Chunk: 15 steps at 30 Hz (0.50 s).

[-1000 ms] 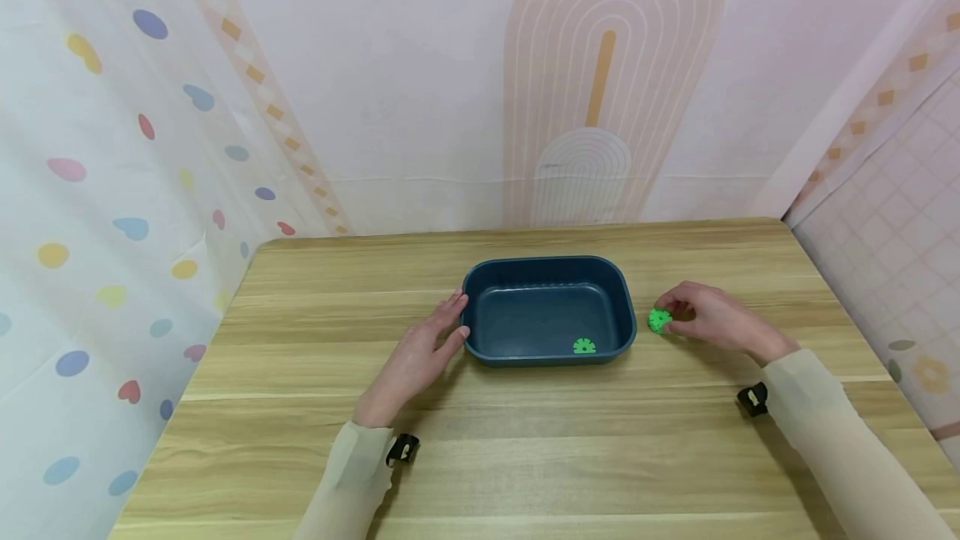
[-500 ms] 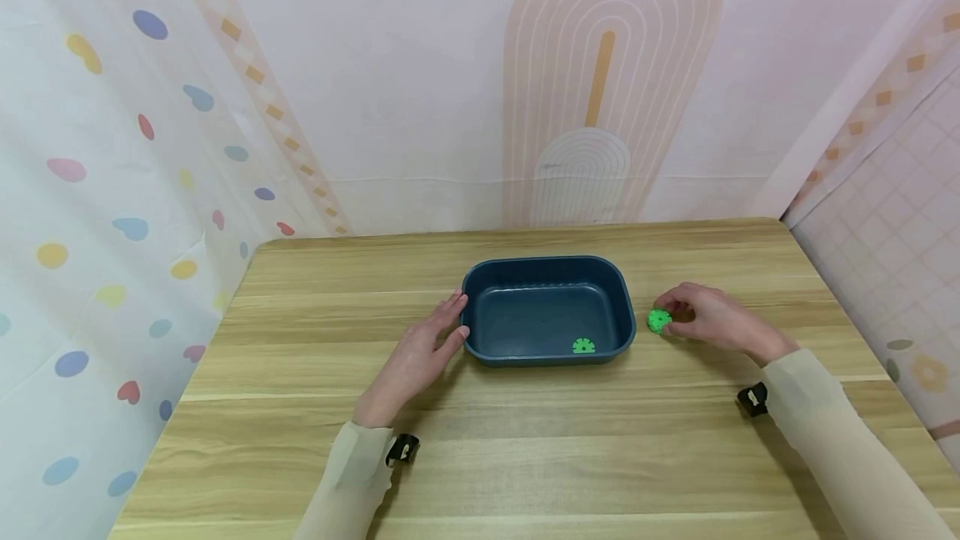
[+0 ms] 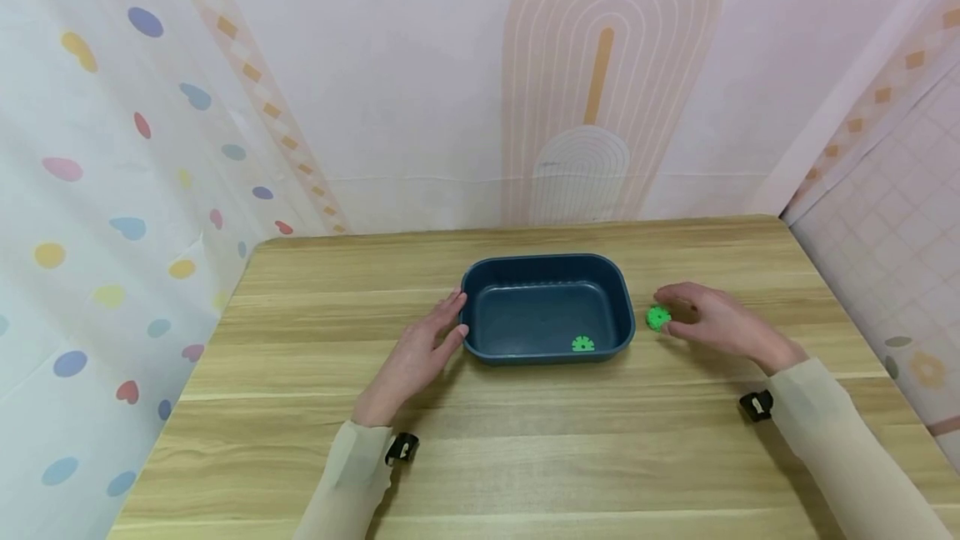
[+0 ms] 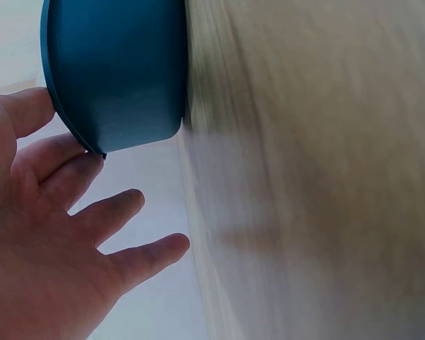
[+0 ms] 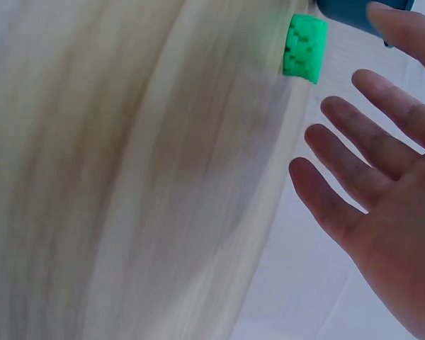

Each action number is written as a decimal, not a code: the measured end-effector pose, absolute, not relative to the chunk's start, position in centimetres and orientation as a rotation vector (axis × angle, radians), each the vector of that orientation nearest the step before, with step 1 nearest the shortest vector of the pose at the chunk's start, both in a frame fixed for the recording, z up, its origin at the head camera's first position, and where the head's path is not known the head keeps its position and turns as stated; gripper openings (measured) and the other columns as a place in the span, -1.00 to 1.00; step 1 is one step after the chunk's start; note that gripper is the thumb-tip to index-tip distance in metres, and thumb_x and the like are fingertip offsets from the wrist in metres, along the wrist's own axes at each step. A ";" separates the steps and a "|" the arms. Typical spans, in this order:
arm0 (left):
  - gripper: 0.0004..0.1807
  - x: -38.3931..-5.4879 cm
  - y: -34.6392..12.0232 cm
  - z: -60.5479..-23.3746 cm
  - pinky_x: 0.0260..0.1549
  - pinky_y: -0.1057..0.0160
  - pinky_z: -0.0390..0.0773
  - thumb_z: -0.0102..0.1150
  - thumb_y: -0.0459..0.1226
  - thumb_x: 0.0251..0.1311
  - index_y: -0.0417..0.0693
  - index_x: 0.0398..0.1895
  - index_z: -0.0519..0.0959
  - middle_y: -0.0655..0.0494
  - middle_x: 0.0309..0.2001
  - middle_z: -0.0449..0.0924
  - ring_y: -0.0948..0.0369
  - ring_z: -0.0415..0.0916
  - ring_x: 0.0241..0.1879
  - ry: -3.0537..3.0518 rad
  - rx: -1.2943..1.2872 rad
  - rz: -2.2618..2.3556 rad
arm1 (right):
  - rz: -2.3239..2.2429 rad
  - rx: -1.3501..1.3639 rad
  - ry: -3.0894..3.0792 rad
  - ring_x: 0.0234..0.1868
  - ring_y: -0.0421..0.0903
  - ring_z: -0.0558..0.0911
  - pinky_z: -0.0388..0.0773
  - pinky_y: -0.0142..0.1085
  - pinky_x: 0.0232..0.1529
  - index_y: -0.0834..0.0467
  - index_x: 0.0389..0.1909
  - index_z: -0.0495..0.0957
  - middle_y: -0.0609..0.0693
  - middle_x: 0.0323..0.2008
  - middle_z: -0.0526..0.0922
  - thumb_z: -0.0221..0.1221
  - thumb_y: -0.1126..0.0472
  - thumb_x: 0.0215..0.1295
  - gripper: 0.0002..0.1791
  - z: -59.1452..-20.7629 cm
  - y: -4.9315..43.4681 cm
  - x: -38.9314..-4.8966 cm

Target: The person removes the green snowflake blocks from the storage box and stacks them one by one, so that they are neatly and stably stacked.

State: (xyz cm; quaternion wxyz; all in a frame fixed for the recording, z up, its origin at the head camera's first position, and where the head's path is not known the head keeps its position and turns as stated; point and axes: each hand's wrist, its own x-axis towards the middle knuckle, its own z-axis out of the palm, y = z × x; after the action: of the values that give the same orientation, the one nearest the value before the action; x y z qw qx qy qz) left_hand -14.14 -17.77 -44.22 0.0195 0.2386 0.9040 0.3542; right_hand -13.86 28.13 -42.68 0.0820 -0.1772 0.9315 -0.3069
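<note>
A dark blue rectangular bin [image 3: 547,315] sits on the table. My left hand [image 3: 411,365] is at its left end, and in the left wrist view the thumb and some fingertips [image 4: 85,166] touch the rim while the other fingers spread out straight. Inside the bin, by the near right corner, shows a green notched disc [image 3: 582,344], partly hidden by the near wall. Just right of the bin stands a short stack of green notched discs [image 5: 305,48] on the table. My right hand [image 3: 716,323] is around this stack with thumb and fingers apart, holding nothing.
The wood-grain table [image 3: 480,457] reaches back to a patterned curtain [image 3: 405,90]. Another patterned curtain [image 3: 112,273] hangs along the left side. Black wrist cameras [image 3: 402,447] sit at both sleeves.
My right thumb and fingers have parted from the green disc stack, and the hand has drawn back slightly to the right. My left hand and the bin have stayed in place.
</note>
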 end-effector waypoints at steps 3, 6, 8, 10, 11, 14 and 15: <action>-0.39 -14.1 -17.8 -44.2 0.47 -0.16 0.19 0.01 -0.14 0.61 -0.18 0.58 0.24 -0.10 0.59 0.14 -0.12 0.10 0.56 2.809 0.745 1.094 | -0.944 -0.516 2.787 0.42 0.38 0.36 0.30 0.33 0.35 0.34 0.37 0.45 0.34 0.38 0.46 0.26 0.07 0.49 -0.41 -42.5 27.9 -13.3; -0.40 -14.2 -17.9 -44.1 0.47 -0.15 0.19 0.01 -0.14 0.61 -0.19 0.58 0.24 -0.09 0.59 0.14 -0.11 0.09 0.56 2.808 0.747 1.097 | -0.988 -0.511 2.800 0.45 0.36 0.34 0.29 0.32 0.36 0.32 0.42 0.41 0.31 0.42 0.43 0.20 0.01 0.54 -0.38 -42.3 27.4 -12.9; -0.40 -14.1 -17.9 -44.1 0.47 -0.15 0.19 0.01 -0.14 0.60 -0.18 0.58 0.24 -0.07 0.59 0.14 -0.11 0.09 0.56 2.806 0.745 1.099 | -1.012 -0.529 2.825 0.44 0.33 0.35 0.30 0.30 0.36 0.31 0.43 0.40 0.29 0.41 0.44 0.17 0.01 0.56 -0.39 -42.2 27.0 -12.6; -0.40 -14.1 -18.0 -44.1 0.47 -0.15 0.19 0.01 -0.14 0.60 -0.18 0.58 0.24 -0.07 0.59 0.14 -0.10 0.09 0.56 2.802 0.743 1.102 | -1.038 -0.565 2.862 0.41 0.31 0.40 0.34 0.27 0.34 0.30 0.40 0.44 0.27 0.37 0.49 0.18 0.04 0.56 -0.44 -42.1 26.6 -12.4; -0.40 -14.1 -18.0 -44.1 0.47 -0.14 0.20 0.01 -0.14 0.61 -0.18 0.58 0.24 -0.06 0.59 0.13 -0.09 0.09 0.56 2.802 0.743 1.101 | -1.050 -0.586 2.880 0.40 0.29 0.43 0.36 0.26 0.33 0.29 0.38 0.47 0.26 0.35 0.52 0.19 0.06 0.55 -0.47 -42.0 26.4 -12.2; -0.39 -14.2 -18.1 -44.2 0.47 -0.14 0.20 0.01 -0.14 0.61 -0.17 0.59 0.24 -0.06 0.60 0.13 -0.08 0.09 0.56 2.801 0.746 1.100 | -1.073 -0.653 2.934 0.33 0.25 0.52 0.43 0.22 0.28 0.26 0.29 0.55 0.22 0.27 0.60 0.21 0.12 0.54 -0.57 -42.0 25.6 -12.0; -0.39 -14.2 -18.1 -44.2 0.47 -0.14 0.20 0.01 -0.14 0.61 -0.17 0.59 0.24 -0.06 0.60 0.13 -0.09 0.09 0.56 2.801 0.748 1.101 | -1.075 -0.674 2.953 0.30 0.24 0.54 0.45 0.21 0.26 0.24 0.27 0.57 0.21 0.24 0.62 0.22 0.14 0.53 -0.60 -42.0 25.4 -11.9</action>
State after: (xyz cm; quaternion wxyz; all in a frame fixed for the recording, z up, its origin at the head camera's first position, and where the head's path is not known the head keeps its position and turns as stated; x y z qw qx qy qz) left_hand -14.16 -18.12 -44.19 0.0202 0.2412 0.9030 0.3551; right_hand -11.88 25.39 -41.95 -0.0362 -0.2096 0.9181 -0.3343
